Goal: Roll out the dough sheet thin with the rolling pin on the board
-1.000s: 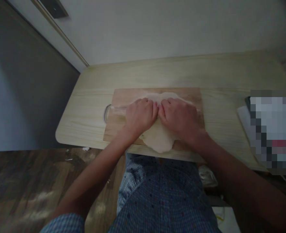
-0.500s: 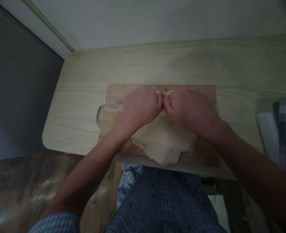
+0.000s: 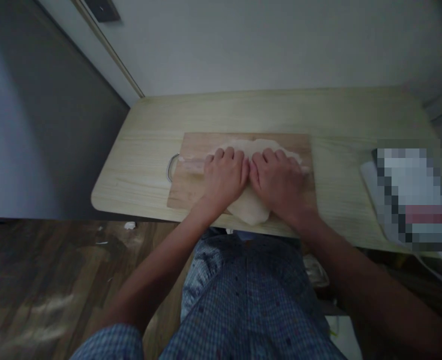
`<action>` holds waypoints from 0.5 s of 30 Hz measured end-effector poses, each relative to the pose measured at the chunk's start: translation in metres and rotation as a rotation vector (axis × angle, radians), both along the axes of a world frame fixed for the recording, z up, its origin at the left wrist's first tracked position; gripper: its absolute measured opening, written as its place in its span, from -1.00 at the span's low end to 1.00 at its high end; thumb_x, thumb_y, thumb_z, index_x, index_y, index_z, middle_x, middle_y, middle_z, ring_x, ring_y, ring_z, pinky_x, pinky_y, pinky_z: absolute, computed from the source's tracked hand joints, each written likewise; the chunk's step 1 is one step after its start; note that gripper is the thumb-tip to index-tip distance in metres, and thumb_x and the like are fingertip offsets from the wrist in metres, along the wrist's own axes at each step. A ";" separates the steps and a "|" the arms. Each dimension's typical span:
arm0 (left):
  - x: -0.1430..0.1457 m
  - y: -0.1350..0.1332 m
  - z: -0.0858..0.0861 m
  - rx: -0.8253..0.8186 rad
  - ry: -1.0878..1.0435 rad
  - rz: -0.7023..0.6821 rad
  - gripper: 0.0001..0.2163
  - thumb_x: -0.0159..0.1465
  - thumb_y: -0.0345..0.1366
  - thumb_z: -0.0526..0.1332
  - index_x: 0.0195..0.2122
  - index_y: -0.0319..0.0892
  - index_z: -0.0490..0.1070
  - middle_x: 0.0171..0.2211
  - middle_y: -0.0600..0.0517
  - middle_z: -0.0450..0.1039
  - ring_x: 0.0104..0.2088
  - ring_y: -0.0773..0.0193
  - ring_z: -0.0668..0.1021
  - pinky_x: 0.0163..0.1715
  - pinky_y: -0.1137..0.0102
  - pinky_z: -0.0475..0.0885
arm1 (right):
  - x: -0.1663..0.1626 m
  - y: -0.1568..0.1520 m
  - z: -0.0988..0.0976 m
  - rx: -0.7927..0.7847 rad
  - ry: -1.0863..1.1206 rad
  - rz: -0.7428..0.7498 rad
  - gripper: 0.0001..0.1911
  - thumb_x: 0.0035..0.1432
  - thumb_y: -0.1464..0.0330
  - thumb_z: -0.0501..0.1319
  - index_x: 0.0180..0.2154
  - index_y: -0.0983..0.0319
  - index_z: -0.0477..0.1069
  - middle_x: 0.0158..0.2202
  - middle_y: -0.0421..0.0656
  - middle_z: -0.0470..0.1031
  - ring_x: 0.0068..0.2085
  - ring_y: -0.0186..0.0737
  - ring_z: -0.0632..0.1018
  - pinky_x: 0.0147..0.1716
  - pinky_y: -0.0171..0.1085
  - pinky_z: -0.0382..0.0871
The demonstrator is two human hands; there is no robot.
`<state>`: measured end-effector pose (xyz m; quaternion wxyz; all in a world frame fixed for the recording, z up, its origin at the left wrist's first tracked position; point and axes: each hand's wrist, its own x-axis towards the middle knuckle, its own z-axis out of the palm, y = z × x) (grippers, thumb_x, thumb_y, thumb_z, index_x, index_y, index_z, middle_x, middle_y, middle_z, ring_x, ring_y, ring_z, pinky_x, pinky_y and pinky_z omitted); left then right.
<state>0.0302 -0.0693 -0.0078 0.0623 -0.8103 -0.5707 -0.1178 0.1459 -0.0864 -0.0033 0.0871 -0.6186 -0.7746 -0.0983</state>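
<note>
A flat, pale sheet of dough [image 3: 251, 207] lies on a wooden cutting board [image 3: 185, 195]. Across it runs a pale rolling pin [image 3: 193, 165], mostly hidden under my hands; its left end shows on the board. My left hand [image 3: 226, 172] is curled over the pin, knuckles up. Close beside it, thumbs nearly touching, my right hand [image 3: 277, 175] grips the pin in the same way. Dough shows beyond my fingertips and also between my wrists, where it hangs toward the board's near edge.
The board has a metal handle [image 3: 171, 168] on its left side. It rests on a light wood-grain table [image 3: 138, 170] against a wall. To the right lies a blurred-out device [image 3: 416, 195] with a white cable. Small white scraps [image 3: 129, 225] are on the floor.
Both hands have shifted from tight fists near the board's far edge to fingers laid forward over the pin. More dough shows beyond them. The view has tilted and shifted.
</note>
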 end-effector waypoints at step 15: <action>-0.033 -0.065 -0.009 0.004 -0.014 -0.207 -0.56 0.30 -0.19 -0.09 0.17 -0.26 -0.01 0.16 -0.16 0.13 0.17 0.06 0.14 0.14 0.07 -0.04 | 0.023 -0.064 -0.012 0.017 0.040 0.196 -0.50 0.18 0.26 -0.01 0.11 0.35 0.12 0.09 0.04 0.26 0.08 -0.04 0.24 0.08 -0.05 0.00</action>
